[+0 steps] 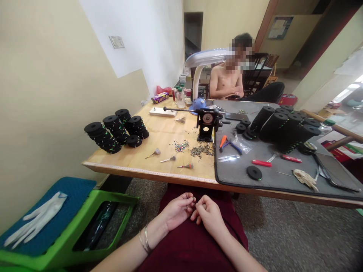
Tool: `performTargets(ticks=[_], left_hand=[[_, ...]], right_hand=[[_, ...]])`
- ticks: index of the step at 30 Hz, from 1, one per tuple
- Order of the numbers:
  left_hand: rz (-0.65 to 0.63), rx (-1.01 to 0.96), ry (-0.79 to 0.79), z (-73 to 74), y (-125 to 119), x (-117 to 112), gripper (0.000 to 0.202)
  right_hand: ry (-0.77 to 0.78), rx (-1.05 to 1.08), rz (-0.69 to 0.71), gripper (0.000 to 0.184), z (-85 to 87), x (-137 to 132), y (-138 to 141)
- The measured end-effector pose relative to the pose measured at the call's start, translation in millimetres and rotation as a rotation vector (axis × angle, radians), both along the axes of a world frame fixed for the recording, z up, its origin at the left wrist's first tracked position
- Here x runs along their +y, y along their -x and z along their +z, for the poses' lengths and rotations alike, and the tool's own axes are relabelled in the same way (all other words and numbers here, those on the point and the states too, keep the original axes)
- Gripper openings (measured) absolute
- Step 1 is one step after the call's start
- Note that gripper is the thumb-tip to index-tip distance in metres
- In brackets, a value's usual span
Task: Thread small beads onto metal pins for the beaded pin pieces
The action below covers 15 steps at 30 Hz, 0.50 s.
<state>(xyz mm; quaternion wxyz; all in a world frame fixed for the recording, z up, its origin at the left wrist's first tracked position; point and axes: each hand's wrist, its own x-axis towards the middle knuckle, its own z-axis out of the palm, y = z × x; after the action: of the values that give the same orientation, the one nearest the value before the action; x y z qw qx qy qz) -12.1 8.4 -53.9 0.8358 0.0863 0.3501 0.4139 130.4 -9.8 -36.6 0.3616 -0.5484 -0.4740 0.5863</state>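
Above my dark red lap, my left hand (pixel 180 207) is closed, pinching a small brownish metallic piece (pixel 194 198) between thumb and index finger. My right hand (pixel 208 211) is just beside it with thumb and fingers pressed together; whatever they hold is too small to make out. In front of both hands, on the wooden table (pixel 127 160), lie a heap of small metal pieces (pixel 201 150), a heap of coloured beads (pixel 181 146) and several small bristle-like bundles, one with an orange band (pixel 186 166).
Black foam spools (pixel 96 132) stand stacked at left, more (pixel 292 124) at right on a grey mat (pixel 235 177) with pliers (pixel 229 145), snips (pixel 228 158) and red-handled cutters (pixel 262 163). A black winding device (pixel 206 124) and lamp (pixel 198 102) stand mid-table. A person (pixel 227 81) sits opposite.
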Motion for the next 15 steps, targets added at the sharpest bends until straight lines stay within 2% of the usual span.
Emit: performTargets(ticks=[15], left_hand=[[0.007, -0.005, 0.007, 3.0, -0.9, -0.8, 0.013]], right_hand=[[0.005, 0.006, -0.004, 0.007, 4.4, -0.3, -0.4]])
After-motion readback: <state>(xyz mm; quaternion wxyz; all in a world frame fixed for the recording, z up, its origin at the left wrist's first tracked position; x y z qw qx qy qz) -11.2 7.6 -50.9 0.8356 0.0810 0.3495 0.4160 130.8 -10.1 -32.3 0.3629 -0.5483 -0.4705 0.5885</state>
